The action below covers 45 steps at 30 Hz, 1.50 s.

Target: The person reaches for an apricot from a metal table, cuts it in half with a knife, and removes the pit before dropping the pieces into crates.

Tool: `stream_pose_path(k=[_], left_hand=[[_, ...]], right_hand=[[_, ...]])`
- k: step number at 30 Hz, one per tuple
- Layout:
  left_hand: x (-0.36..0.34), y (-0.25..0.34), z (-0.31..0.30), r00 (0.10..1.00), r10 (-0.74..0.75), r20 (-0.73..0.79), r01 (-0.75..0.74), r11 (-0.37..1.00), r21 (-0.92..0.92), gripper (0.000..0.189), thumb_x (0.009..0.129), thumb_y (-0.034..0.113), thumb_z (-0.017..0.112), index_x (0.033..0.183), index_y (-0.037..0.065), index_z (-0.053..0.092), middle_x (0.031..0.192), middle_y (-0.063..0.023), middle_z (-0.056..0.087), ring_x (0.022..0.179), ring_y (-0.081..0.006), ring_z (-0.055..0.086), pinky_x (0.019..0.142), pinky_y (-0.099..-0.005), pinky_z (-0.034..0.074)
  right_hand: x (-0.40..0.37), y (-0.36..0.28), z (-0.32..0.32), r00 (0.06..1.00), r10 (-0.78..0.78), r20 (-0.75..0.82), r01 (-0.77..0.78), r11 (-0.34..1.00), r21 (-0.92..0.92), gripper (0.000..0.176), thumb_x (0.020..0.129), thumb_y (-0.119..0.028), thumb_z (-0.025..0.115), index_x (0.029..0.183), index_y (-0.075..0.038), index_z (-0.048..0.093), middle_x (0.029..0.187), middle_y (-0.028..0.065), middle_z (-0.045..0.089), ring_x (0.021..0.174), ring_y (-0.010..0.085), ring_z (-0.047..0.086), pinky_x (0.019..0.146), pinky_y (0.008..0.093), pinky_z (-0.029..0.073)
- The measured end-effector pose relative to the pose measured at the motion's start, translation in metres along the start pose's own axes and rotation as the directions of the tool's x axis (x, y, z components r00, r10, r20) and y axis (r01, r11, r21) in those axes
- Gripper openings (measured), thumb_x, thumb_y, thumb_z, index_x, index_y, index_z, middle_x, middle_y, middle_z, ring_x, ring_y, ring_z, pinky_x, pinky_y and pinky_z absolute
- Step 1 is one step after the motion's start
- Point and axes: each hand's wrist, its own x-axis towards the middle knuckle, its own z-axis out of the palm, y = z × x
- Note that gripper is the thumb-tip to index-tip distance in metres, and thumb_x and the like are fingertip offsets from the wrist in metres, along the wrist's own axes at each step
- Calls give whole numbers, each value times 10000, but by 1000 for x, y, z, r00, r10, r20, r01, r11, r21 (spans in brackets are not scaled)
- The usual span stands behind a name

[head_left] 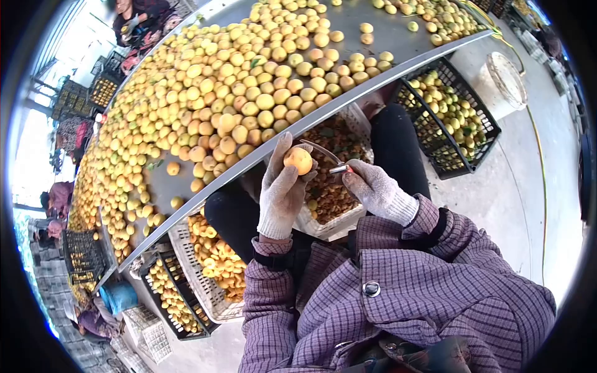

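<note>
My left hand point(278, 189), in a whitish knit glove, holds a yellow-orange apricot point(298, 160) between thumb and fingers. Gripped in my gloved right hand point(380, 191) is a small curved knife point(340, 168) with a reddish handle. Its thin bent blade reaches left toward the top of the apricot. Both hands are over my lap, just below the metal table's edge. Beneath them, between my knees, a white crate point(329, 230) contains brownish scraps and bits of fruit.
Loose apricots point(205, 93) cover much of the metal table point(398, 69). At left stands a white crate point(214, 298) of cut orange fruit, beside a black crate point(180, 332). Another black crate point(457, 168) of greenish fruit and a white bucket point(505, 84) are at right. Other people point(140, 25) sit around the table.
</note>
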Motion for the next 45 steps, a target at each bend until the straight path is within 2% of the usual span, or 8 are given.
stream_pose_path(k=[3,5,15,17,21,24,30,45], left_hand=[[3,-28,27,1000,-24,-13,26,985,172,749,842,70,669,1516,-8,350,1315,-162,567,1226,-261,553,1075,-371,422],[3,-38,19,995,-96,31,94,993,66,776,827,-54,676,1527,9,345,1367,-135,542,1264,-242,540,1095,-346,430],[1,-41,10,998,-55,-6,55,960,276,681,819,-54,700,1448,-32,440,1345,-130,553,1251,-227,545,1094,-342,427],[1,-40,12,981,-179,-70,187,974,129,603,853,-16,695,1413,-41,472,1348,-133,557,1242,-231,556,1078,-339,442],[-3,-48,10,968,-246,-54,251,947,198,540,933,142,677,1412,0,472,1282,-130,590,1128,-235,622,966,-372,526],[-2,-50,14,970,-242,-11,242,969,-43,542,966,224,631,1424,8,438,1299,-117,577,1139,-252,616,969,-407,530],[-1,-52,12,983,-174,-60,176,984,16,548,923,150,677,1403,-1,460,1315,-117,562,1183,-254,592,1004,-392,517],[-2,-63,3,984,-173,-34,171,984,-53,581,903,201,742,1383,3,483,1261,-122,602,1137,-264,626,1012,-382,510]], right_hand=[[-18,-6,-14,998,41,-49,-46,994,-101,278,1025,-330,556,1079,-60,594,806,169,652,750,335,669,660,407,498],[-22,10,-14,997,45,-54,-52,990,-133,286,1020,-330,560,1095,-56,598,846,188,679,807,366,691,674,423,514],[-25,12,-14,998,63,-28,-67,975,-212,256,1012,-294,570,1083,-49,597,844,200,678,798,382,695,660,427,533],[-24,6,-12,992,126,-16,-125,955,-269,250,1009,-292,571,1068,-50,593,832,201,671,790,382,694,656,432,532],[-21,16,-9,995,84,-47,-95,938,-333,245,1008,-288,571,1076,-53,593,842,203,674,789,382,694,659,434,534],[-18,22,-10,991,102,-91,-127,934,-335,247,1008,-287,573,1083,-53,598,848,199,680,796,371,697,665,430,535],[-21,26,-11,989,123,-80,-135,976,-170,261,1010,-291,573,1097,-47,608,866,198,687,824,357,703,681,412,536],[-25,24,2,995,76,-72,-98,919,-382,283,991,-332,585,1080,-64,570,786,199,673,751,396,690,594,468,529]])
